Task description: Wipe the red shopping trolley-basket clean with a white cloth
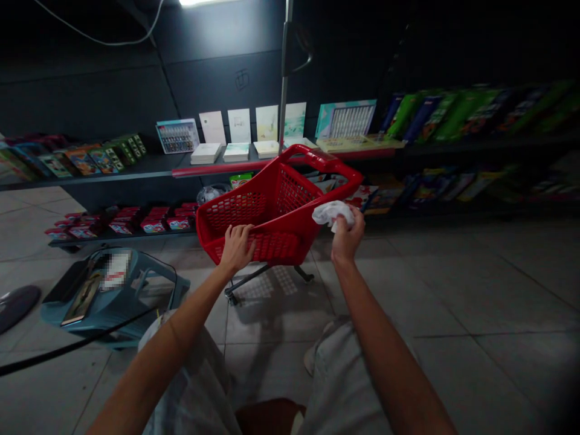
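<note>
A small red shopping cart (290, 199) with perforated sides stands in front of me, its looped handle (317, 158) toward the upper right. My left hand (238, 248) grips the near top rim of the basket, fingers curled over the edge. In my right hand (348, 235) is a crumpled white cloth (333, 212), pinched between thumb and fingers close to the handle end of the cart. Whether the cloth touches the red plastic I cannot tell. Nothing shows inside the part of the basket that I see.
Behind the cart runs a dark shelf with notebooks (206, 153), marker sets (177, 136) and green packs (448, 115). Red boxes (156, 219) fill the lower shelf. A blue-grey plastic stool (154, 272) with a phone (82, 299) stands left. A metal pole (284, 72) rises behind.
</note>
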Available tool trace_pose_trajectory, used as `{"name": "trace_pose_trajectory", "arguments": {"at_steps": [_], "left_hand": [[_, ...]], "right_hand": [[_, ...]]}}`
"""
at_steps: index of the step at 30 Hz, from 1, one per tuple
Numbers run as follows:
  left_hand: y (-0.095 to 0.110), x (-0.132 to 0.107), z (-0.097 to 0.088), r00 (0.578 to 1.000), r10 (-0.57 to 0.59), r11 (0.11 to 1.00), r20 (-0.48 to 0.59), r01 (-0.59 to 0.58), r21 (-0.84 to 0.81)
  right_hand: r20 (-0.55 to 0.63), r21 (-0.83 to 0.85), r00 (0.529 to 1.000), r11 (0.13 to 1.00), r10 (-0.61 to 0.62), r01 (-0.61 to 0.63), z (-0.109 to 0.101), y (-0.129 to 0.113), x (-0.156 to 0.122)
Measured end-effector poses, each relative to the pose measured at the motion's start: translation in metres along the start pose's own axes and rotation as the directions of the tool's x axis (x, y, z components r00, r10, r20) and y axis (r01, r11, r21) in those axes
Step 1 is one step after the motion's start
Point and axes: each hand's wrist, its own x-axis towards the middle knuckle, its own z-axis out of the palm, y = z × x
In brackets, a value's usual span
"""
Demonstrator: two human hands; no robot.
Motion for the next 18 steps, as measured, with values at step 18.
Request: {"name": "trace_pose_trajectory", "arguments": {"at_steps": [18], "left_hand": [[-0.007, 0.019, 0.011, 0.961, -0.252, 0.967, -0.117, 0.245, -0.072]], "right_hand": [[0.267, -0.248, 0.881, 0.856, -0.39, 0.454, -0.004, -0.051, -0.001]]}}
